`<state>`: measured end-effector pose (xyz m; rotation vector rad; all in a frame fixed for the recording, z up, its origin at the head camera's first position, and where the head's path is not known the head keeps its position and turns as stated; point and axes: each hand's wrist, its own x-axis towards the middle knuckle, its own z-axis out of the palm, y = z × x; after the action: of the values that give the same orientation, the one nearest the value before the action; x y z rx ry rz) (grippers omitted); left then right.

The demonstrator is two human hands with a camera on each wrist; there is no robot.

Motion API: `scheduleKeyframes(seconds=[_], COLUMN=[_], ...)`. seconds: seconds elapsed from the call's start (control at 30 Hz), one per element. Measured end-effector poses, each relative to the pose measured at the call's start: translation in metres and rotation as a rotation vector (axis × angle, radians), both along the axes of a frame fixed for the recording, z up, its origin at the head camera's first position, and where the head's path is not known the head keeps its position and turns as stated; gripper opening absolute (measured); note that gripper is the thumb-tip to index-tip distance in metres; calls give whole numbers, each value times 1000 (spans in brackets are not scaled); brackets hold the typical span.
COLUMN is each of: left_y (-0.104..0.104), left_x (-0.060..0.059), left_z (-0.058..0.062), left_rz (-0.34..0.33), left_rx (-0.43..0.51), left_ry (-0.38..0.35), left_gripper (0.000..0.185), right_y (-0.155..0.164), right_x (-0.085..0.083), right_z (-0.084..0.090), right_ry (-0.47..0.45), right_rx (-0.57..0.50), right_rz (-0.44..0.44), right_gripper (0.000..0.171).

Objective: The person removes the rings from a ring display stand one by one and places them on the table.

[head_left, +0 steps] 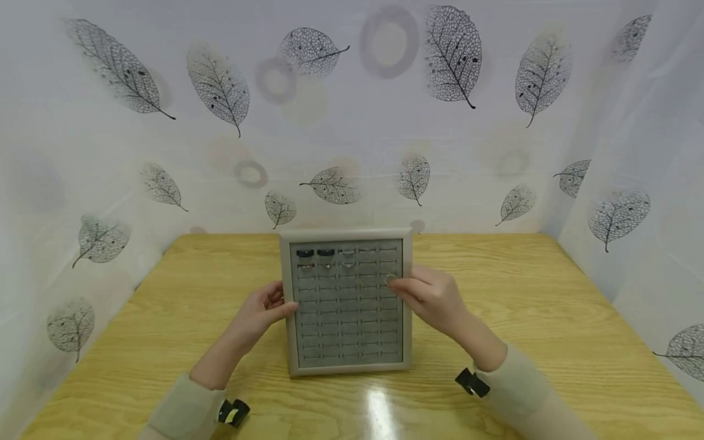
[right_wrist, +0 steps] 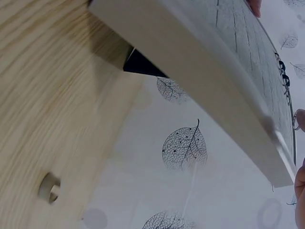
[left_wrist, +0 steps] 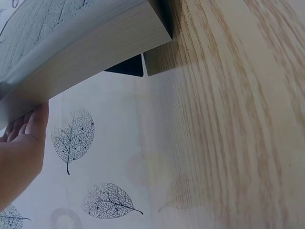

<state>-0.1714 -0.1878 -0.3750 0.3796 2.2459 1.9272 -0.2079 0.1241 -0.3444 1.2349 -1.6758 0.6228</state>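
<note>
A ring display frame (head_left: 349, 300) with a pale border and grey slotted padding stands tilted back on the table. Several rings sit in its two top rows at the left, among them a black ring (head_left: 305, 253) and a silver ring (head_left: 347, 252). My left hand (head_left: 264, 313) grips the frame's left border, thumb on the front and fingers at the side. With thumb and fingertips, my right hand (head_left: 431, 294) pinches a thin ring (head_left: 389, 279) close over the rightmost column, near the third row. The right wrist view shows this ring (right_wrist: 296, 120) at the fingertips, at the padding's surface.
Under the frame is a wood-grain table (head_left: 220, 256). A dark support (right_wrist: 143, 64) props the frame from behind. A beige band (right_wrist: 49, 187), like a small tape roll, sits on the table. A white leaf-print curtain (head_left: 352, 134) surrounds the back and sides.
</note>
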Motion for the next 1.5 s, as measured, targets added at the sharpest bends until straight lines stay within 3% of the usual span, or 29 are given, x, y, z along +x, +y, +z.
scheduleKeyframes(seconds=[0.43,0.93,1.5], left_y=[1,1,1], left_x=[-1,1,2], left_z=[0,0,1], left_rz=[6,-5,-1], left_rx=[-12,2,-1], left_ry=[22,19,6], left_gripper=[55,56,57], right_y=[39,77,96], right_x=[5,5,-4], right_z=[-14,-35,-55], right_ry=[43,-92,-205], right_rx=[34,191,302], right_rz=[-74,-153,-132], right_gripper=[34,38,46])
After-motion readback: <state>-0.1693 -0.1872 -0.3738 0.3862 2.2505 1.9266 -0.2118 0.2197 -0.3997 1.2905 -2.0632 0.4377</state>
